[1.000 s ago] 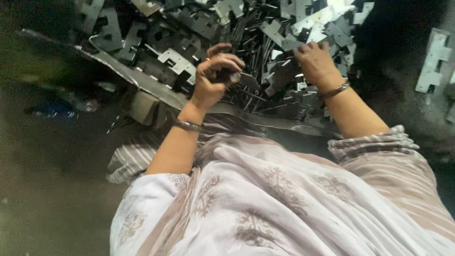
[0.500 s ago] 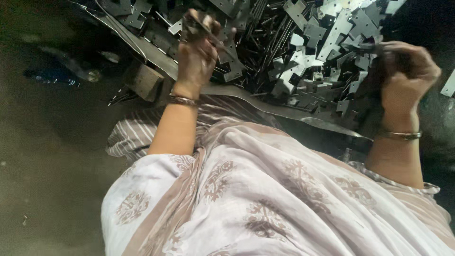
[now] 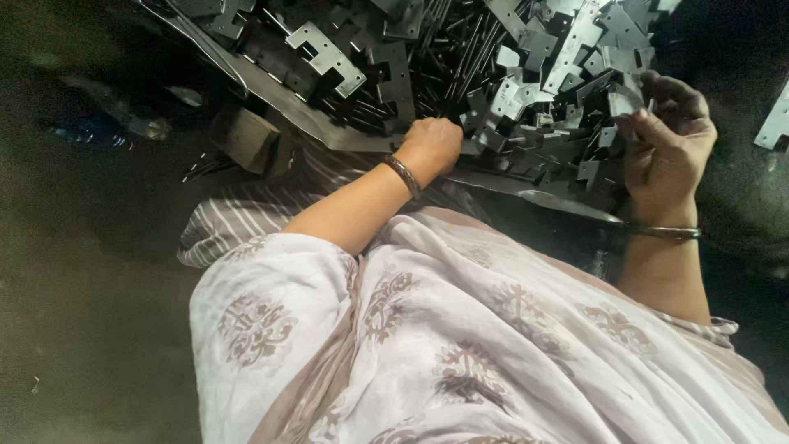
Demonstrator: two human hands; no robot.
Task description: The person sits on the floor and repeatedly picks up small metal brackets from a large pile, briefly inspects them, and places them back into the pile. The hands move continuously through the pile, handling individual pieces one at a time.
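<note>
Head view, left to right.

Far left: one blurred blue object [image 3: 78, 131] on the dark, rough concrete floor [image 3: 74, 329]; kind not discernible. Right of it, one small brown rectangular block [image 3: 244, 137], matte, lying near the edge of the heap.

Far centre to right: one large heap of grey stamped sheet-metal brackets [image 3: 460, 66], too many to count. Pieces are flat, thin, with stepped notched outlines and dull reflective faces, tangled at all angles. One clearly separable piece, a light grey notched flat bracket [image 3: 326, 56], lies on top at the far left of the heap. One long dark curved metal strip [image 3: 271, 94] borders the heap on its near left side.

Left hand [image 3: 431, 146]: one, clenched into a fist, knuckles up, pressed into the near edge of the heap; what it encloses cannot be told. One dark metal bangle [image 3: 404, 177] on that wrist.

Right hand [image 3: 667, 140]: one, raised at the right of the heap, fingers curled around one small shiny metal bracket piece [image 3: 626, 103], pinched between thumb and fingers. One thin metal bangle [image 3: 662, 233] on that wrist.

Far right edge: one pale bracket [image 3: 777, 122], apart from the heap.

Near: white soft fabric garment with brown floral print [image 3: 460, 353]; striped cloth [image 3: 222, 226] beneath.
</note>
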